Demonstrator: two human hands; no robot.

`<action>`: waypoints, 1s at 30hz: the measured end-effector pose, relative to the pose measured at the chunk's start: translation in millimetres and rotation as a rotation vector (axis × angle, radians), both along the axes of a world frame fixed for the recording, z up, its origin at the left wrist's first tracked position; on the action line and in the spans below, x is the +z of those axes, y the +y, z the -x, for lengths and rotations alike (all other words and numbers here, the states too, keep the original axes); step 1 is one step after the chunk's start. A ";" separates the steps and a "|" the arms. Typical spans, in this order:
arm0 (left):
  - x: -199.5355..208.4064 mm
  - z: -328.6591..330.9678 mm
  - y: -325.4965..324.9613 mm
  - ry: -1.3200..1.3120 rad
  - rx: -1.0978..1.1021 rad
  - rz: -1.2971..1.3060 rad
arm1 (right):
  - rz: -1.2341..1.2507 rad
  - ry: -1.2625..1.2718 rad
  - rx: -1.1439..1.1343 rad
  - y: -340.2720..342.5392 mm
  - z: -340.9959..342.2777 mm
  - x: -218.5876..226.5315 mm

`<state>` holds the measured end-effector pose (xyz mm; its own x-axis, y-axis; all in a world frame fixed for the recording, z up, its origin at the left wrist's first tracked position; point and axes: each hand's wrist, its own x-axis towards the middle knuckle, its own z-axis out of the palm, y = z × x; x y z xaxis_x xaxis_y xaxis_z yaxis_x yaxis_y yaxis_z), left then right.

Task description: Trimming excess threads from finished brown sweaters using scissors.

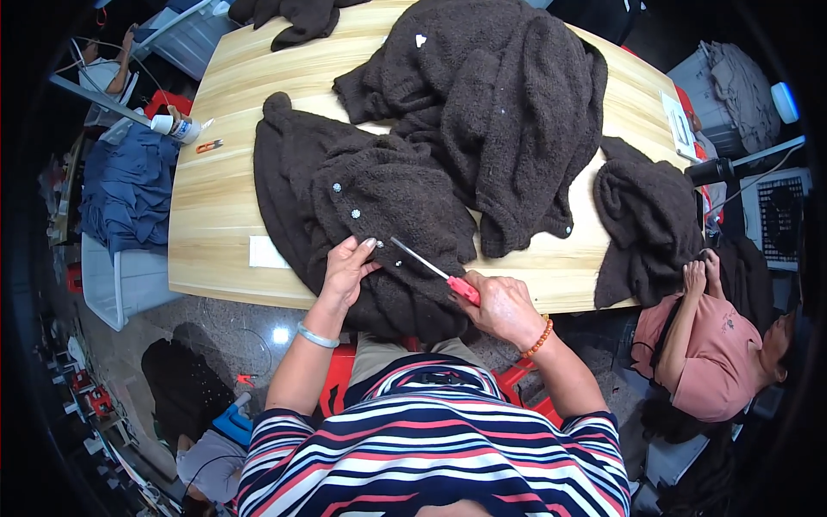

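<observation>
A dark brown knitted garment (392,194) lies bunched at the table's front edge, with several pale, shiny buttons (356,214) along it. My left hand (346,271) is closed in a pinch on the knit, its thumb and forefinger beside one button. From the right, my right hand (504,308) grips a red-handled tool (422,258) with a long, slim metal blade. The tool points up and left, its tip just above the knit near the pinched spot. Whether it is scissors or a screwdriver cannot be made out.
On the wooden table (220,185) lie another brown garment (517,112), a small orange cutter (209,146) and a white paper (267,252). A white bin (129,289) with blue cloth stands left. A person in pink (702,345) handles brown knit (650,220) at right.
</observation>
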<state>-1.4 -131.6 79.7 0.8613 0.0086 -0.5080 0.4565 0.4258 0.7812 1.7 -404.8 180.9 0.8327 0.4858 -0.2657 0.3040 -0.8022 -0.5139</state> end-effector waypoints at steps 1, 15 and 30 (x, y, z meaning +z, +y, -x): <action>1.9 -3.1 -4.8 -0.010 0.024 0.001 | 0.019 -0.008 0.011 -0.5 1.3 0.4; -4.2 4.2 -35.1 -0.041 0.347 0.166 | 0.076 0.106 0.038 -25.7 16.3 2.9; -33.5 64.7 -41.6 -0.078 0.253 0.117 | 0.066 0.024 0.219 -38.2 44.7 -7.2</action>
<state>-66.0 -173.2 46.2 0.8756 0.1737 -0.4508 0.2650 0.6075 0.7488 -43.0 -443.1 173.7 0.7022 0.6350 -0.3220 0.4627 -0.7507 -0.4715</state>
